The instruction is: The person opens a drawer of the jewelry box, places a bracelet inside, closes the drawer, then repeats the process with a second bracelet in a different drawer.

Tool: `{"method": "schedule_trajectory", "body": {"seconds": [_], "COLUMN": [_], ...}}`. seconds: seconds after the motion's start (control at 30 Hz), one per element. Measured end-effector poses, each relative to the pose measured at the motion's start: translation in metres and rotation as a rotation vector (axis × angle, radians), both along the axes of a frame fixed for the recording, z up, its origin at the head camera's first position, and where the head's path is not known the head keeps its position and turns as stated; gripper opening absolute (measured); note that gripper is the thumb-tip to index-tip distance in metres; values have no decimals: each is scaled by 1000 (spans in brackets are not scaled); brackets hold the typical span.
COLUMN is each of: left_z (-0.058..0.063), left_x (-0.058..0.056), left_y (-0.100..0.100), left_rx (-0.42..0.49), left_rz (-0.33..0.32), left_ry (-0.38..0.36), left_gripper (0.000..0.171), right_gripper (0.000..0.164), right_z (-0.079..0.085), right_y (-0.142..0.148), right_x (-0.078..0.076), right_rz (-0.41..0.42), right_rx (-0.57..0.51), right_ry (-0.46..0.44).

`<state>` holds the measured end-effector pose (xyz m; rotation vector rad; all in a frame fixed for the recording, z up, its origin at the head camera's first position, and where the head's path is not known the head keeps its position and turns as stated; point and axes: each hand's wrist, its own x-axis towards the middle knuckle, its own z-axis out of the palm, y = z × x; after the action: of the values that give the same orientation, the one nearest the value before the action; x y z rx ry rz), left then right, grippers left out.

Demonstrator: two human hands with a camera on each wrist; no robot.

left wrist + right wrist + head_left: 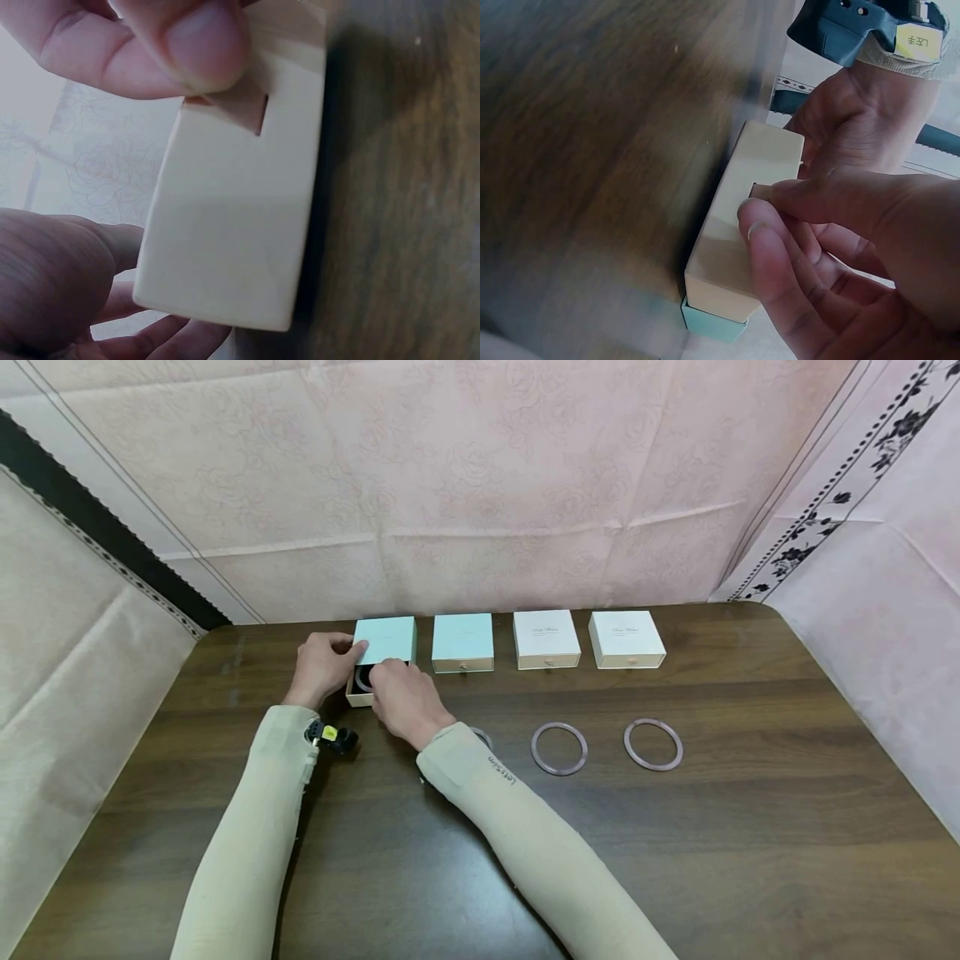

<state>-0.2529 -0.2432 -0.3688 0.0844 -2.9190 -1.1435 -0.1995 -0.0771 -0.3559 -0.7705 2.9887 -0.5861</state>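
Note:
A teal drawer-style gift box (pixel 386 638) stands at the left end of a row, its cream drawer (pixel 359 700) pulled partly out toward me. Inside the dark-lined drawer, part of a round ring shows; my right hand hides the rest. My left hand (pixel 318 669) holds the box by its left side, thumb along the top edge. With thumb and fingers, my right hand (pixel 408 700) pinches the small pull tab (pixel 760 190) on the drawer front. The left wrist view shows the drawer front (pixel 232 210) close up, with the right fingertips at the tab.
To the right stand another teal box (pixel 462 637) and two white boxes (pixel 543 632), (pixel 626 631). Two pale purple bangles (pixel 536 748), (pixel 654 767) lie before the white boxes. A third bangle (pixel 486 737) is partly behind my right forearm. Patterned cloth (pixel 487 468) hangs behind the wooden table (pixel 600 835).

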Motion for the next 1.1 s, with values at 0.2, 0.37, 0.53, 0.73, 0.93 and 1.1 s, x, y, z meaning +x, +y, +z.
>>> {"method": "schedule_trajectory", "body": {"seconds": [0.2,0.37,0.53,0.73,0.93,1.1], "left_z": [0,0,0,0,-1,-1], "left_x": [-1,-1,-1,-1,-1,-1], "left_y": [0,0,0,1,1,1], "left_rx": [-4,-8,2,4,11,6], "left_rz": [0,-8,-9,-1,9,13], "left_ry": [2,1,-5,-16,-31,-26], "left_gripper": [49,49,49,49,49,48], "right_gripper": [28,30,28,29,29,29], "right_z": [-1,0,0,-1,-1,-1], "right_y": [1,1,1,0,-1,-1], "right_x": [-1,-1,-2,-4,-4,-4], "right_rz": [1,1,-3,-2,-5,-9], "right_rx": [-4,-2,1,-2,-7,-1], "right_ry": [-4,-1,14,12,12,1]}}
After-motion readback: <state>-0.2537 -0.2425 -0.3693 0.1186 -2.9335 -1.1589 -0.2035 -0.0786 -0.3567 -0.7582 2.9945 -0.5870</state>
